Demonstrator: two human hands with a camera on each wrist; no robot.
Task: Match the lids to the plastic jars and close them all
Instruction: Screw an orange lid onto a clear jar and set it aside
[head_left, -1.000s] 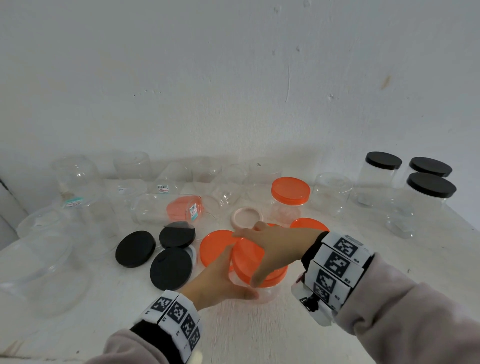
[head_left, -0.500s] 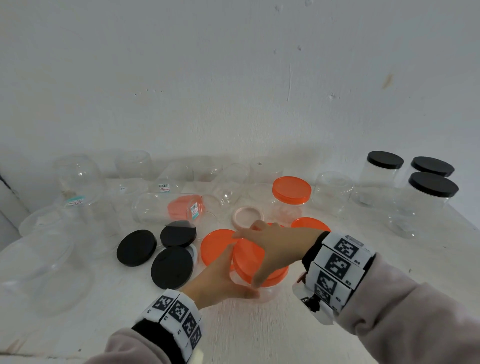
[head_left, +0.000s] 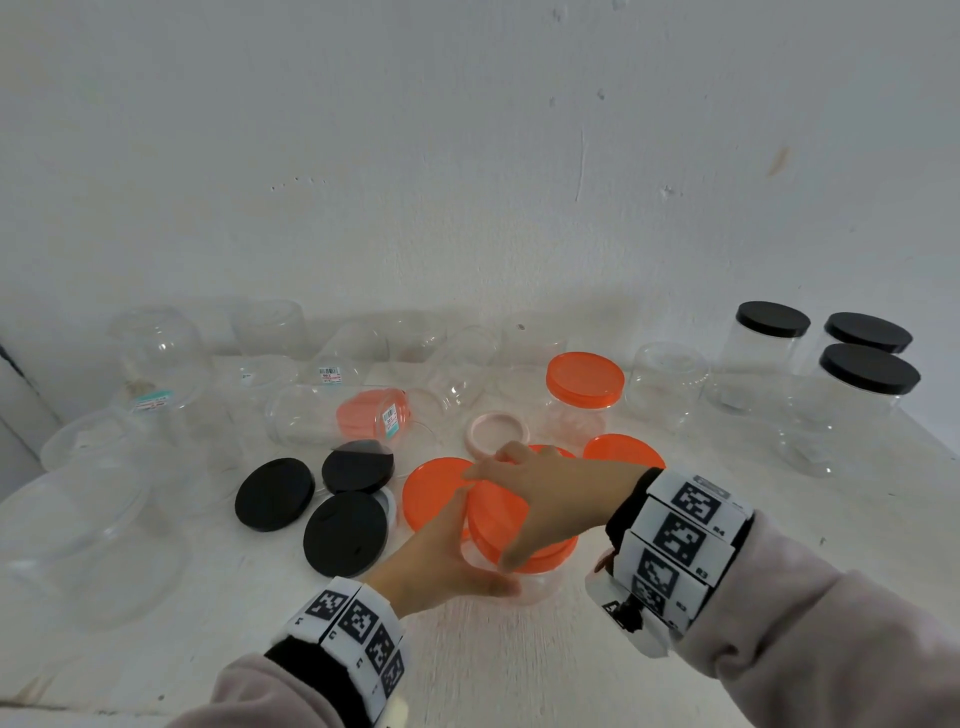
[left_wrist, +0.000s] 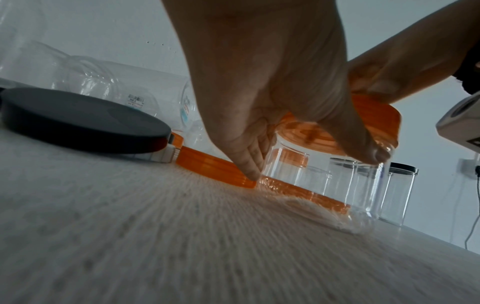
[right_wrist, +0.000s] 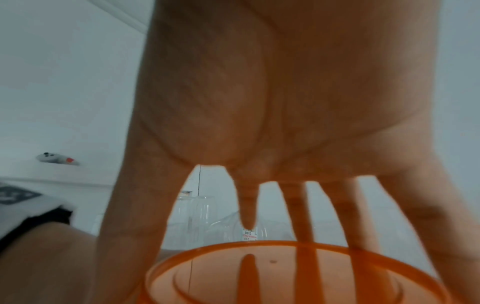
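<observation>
light: soft, dim, even | shadows: faint behind jars (head_left: 667, 382) on wall (head_left: 467, 156) | blur: right hand (right_wrist: 272, 102) smeared, table (left_wrist: 155, 236) streaked | distortion: wide-angle bending at edges

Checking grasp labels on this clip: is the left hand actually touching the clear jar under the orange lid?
Touching. The left wrist view shows the left hand wrapped around the clear jar, fingertips and thumb pressed against its wall beneath the orange lid.
</observation>
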